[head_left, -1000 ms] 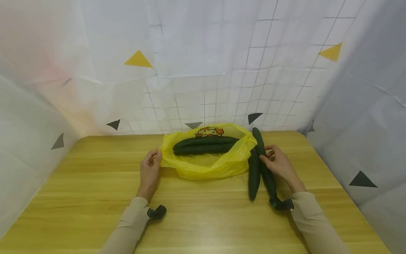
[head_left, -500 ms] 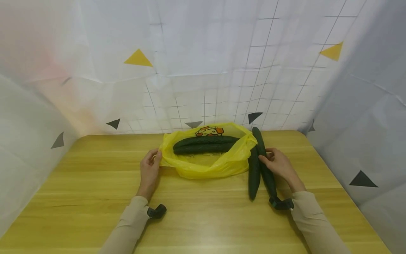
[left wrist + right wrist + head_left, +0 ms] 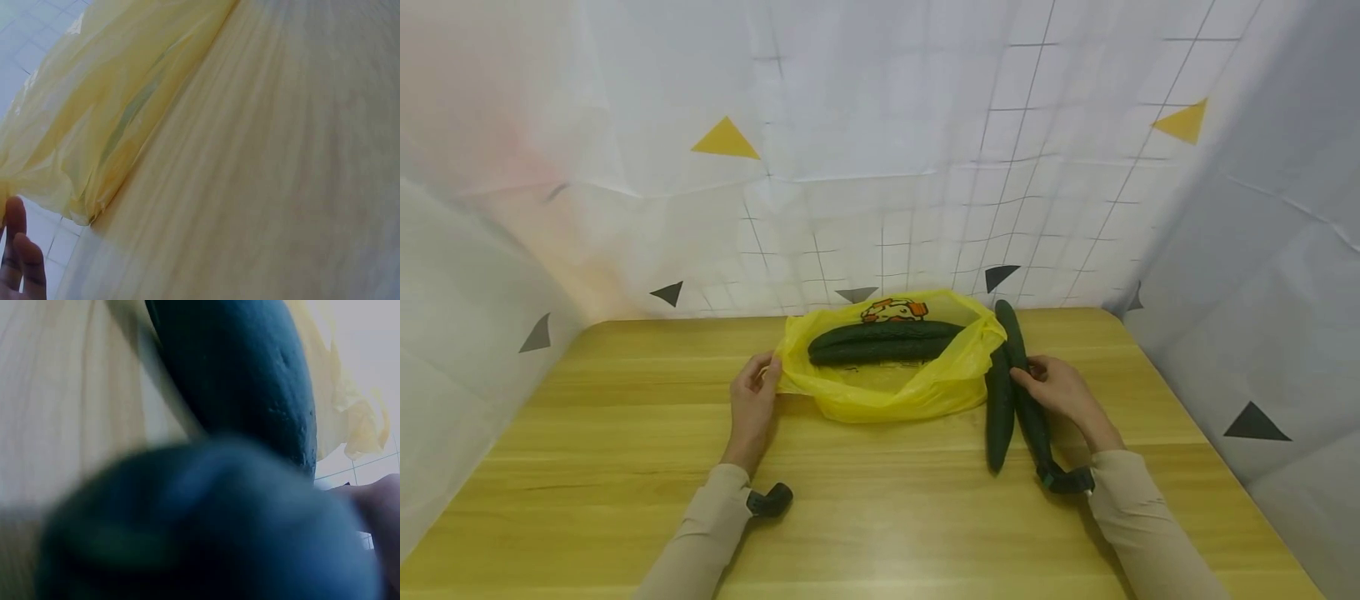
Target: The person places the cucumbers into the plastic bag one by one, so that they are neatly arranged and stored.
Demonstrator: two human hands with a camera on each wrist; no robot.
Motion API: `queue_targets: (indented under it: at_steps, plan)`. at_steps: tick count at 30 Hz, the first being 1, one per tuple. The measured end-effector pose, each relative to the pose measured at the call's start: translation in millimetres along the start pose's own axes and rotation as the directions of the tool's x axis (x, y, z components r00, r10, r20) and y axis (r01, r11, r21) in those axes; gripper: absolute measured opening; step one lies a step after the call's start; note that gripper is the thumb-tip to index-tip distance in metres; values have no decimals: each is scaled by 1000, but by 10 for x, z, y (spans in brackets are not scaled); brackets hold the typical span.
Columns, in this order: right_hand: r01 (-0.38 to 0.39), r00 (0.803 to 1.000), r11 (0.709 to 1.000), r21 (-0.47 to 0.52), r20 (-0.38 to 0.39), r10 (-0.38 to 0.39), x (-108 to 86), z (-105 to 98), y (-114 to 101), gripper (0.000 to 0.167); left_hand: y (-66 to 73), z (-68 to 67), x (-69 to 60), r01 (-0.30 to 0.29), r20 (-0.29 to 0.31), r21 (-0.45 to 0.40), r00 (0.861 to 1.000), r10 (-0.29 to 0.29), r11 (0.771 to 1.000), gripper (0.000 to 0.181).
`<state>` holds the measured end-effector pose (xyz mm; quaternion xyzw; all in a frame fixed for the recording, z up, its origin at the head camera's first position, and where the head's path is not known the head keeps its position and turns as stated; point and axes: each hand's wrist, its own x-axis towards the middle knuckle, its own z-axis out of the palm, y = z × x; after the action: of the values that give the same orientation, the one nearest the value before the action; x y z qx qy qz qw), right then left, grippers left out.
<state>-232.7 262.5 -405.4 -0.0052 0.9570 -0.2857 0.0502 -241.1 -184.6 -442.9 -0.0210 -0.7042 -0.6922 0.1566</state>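
Note:
A yellow plastic bag (image 3: 895, 404) lies with its mouth spread at the table's far side. Inside it, two dark green cucumbers (image 3: 880, 342) rest side by side. My left hand (image 3: 754, 404) pinches the bag's left edge between thumb and fingers; some of those fingers (image 3: 30, 265) show in the left wrist view. To the right of the bag, two more cucumbers lie lengthwise on the table: an inner one (image 3: 999, 425) and an outer one (image 3: 1032, 421). My right hand (image 3: 1066, 396) holds the outer cucumber, thumb on top. Its large blurred end fills the right wrist view's lower part.
The wooden table (image 3: 880, 517) extends in front of the bag and to both sides. White cloth walls (image 3: 865, 208) with grid lines and triangle marks stand close behind and beside it. A dark wrist camera (image 3: 771, 500) sits on each sleeve.
My right hand's fingers have lowered slightly toward the outer cucumber. The bag, the cucumbers and my left hand stay where they were.

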Motion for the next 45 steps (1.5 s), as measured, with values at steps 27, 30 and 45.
queue_targets:
  at_steps: [27,30,45]
  plan:
    - [-85,996,978,190,-2,87,21,17,83,66,279,4,-78,16,34,13,999,-16,1000,29]
    - [-106,994,966,235,19,105,11,1,69,66,279,1,-77,16,36,23,999,-17,1000,29]
    - [-93,993,950,297,-47,111,-23,-78,27,64,295,7,-81,46,32,23,998,-47,999,28]
